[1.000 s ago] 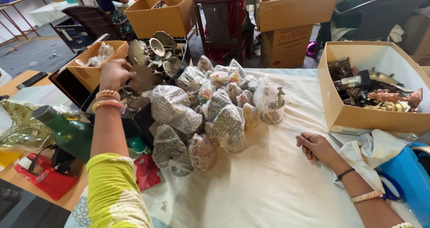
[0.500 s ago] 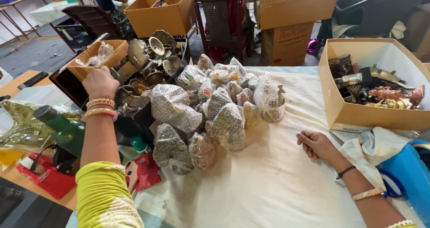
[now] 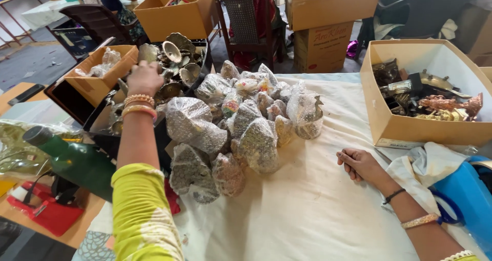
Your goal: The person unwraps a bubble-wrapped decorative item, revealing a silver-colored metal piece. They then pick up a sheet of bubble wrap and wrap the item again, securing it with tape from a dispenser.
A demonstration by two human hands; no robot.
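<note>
My left hand [image 3: 145, 77] reaches forward over a dark crate of brass bowls and bells [image 3: 177, 66], fingers down among the metal pieces; whether it grips one is hidden. Bangles ring its wrist above a yellow-green sleeve. My right hand [image 3: 361, 163] rests flat on the white cloth [image 3: 307, 210], fingers loosely spread, holding nothing. Between the hands lies a heap of bubble-wrapped pieces [image 3: 241, 122] on the cloth.
A cardboard box [image 3: 389, 122] of brass figurines stands at the right. A small open carton [image 3: 100, 69] sits left of the crate. A green bottle [image 3: 72, 158] lies at the left edge. A blue bag [image 3: 461, 189], chairs and more cartons lie beyond.
My left hand has moved forward and to the right, from beside the small carton to over the brass pieces in the crate. My right hand has stayed on the cloth.
</note>
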